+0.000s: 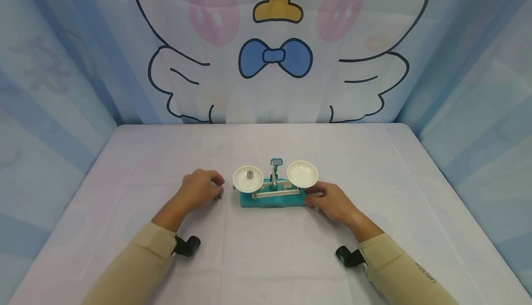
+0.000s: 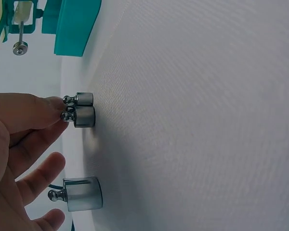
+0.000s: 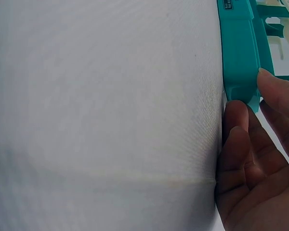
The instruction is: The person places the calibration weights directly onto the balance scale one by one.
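A toy balance scale with a teal base stands mid-table, two white pans on top. On its left pan sits one small metal weight; the right pan holds nothing. My right hand grips the base's right end, thumb on the top edge and fingers curled beside it. Left of the scale, my left hand pinches the knob of a small weight between thumb and index finger. Another small weight touches it, and a larger weight stands apart, below the spread fingers.
White cloth covers the table. Behind it hangs a curtain with a cartoon figure, and blue patterned cloth closes both sides. A metal adjusting nut sticks out from the scale's left end, close to my left hand.
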Demonstrator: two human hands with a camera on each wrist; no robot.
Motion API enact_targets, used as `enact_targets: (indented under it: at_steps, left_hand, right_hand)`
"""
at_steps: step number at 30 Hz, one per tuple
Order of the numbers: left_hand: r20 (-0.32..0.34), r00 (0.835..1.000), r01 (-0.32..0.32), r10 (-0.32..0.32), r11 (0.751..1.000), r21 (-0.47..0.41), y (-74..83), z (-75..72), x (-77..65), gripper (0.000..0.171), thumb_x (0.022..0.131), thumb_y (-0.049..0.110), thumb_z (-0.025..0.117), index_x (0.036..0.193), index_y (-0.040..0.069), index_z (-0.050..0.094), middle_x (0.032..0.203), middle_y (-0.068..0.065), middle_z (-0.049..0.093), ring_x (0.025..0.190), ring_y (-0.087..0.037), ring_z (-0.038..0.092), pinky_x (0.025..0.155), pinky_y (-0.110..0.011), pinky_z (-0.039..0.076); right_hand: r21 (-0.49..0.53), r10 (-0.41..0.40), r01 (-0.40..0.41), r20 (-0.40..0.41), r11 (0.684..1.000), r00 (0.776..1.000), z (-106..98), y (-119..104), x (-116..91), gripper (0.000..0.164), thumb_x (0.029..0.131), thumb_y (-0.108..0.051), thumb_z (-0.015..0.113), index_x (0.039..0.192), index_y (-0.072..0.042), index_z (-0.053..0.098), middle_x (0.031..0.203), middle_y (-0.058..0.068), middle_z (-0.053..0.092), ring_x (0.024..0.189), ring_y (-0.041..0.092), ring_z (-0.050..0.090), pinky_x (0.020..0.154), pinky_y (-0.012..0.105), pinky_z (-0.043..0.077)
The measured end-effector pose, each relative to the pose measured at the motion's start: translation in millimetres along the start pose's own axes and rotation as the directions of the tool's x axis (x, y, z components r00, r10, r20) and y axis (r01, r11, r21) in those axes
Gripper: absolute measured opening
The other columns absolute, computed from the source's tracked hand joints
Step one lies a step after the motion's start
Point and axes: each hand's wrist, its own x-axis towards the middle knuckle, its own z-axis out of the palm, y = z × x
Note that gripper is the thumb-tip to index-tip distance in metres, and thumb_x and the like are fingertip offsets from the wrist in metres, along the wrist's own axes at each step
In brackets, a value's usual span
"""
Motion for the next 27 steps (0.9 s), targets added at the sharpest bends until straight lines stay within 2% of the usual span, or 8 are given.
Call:
enact_targets:
  at_steps: [11, 20, 27]
  left_hand:
    - [-0.029, 1.0, 0.005, -0.003, 0.996, 0.087, 1.5, 2.2, 2.8, 0.017, 0.089, 0.014, 0.074, 0.106, 0.01, 0.074, 0.1, -0.002, 0.072, 0.103, -0.028, 0.062, 0.094, -0.053, 0.041]
    - [-0.033, 0.999, 0.024, -0.02, 0.992, 0.121, 3.4, 2.1, 3.4, 0.02, 0.091, 0.015, 0.072, 0.11, 0.009, 0.073, 0.103, -0.004, 0.072, 0.107, -0.031, 0.06, 0.095, -0.055, 0.039]
    - [-0.045, 0.998, 0.046, -0.04, 0.988, 0.144, 5.2, 2.3, 4.3, 0.02, 0.09, 0.015, 0.073, 0.109, 0.008, 0.073, 0.1, -0.005, 0.072, 0.104, -0.03, 0.061, 0.093, -0.055, 0.039]
  right_hand:
    - [0.005, -0.001, 0.001, 0.001, 1.0, 1.0, 0.0, 2.0, 1.1, 0.041, 0.091, -0.017, 0.069, 0.127, 0.002, 0.063, 0.125, 0.015, 0.066, 0.101, 0.025, 0.065, 0.074, 0.033, 0.055]
    - [0.006, -0.006, 0.006, 0.004, 1.0, 1.0, -0.5, 3.3, 0.8, 0.041, 0.092, -0.017, 0.069, 0.128, 0.002, 0.063, 0.125, 0.016, 0.065, 0.101, 0.024, 0.065, 0.073, 0.033, 0.055]
    - [0.008, -0.006, 0.006, 0.003, 1.0, 1.0, 0.0, 5.0, 1.8, 0.041, 0.092, -0.017, 0.069, 0.128, 0.002, 0.063, 0.125, 0.016, 0.065, 0.1, 0.023, 0.065, 0.072, 0.033, 0.055]
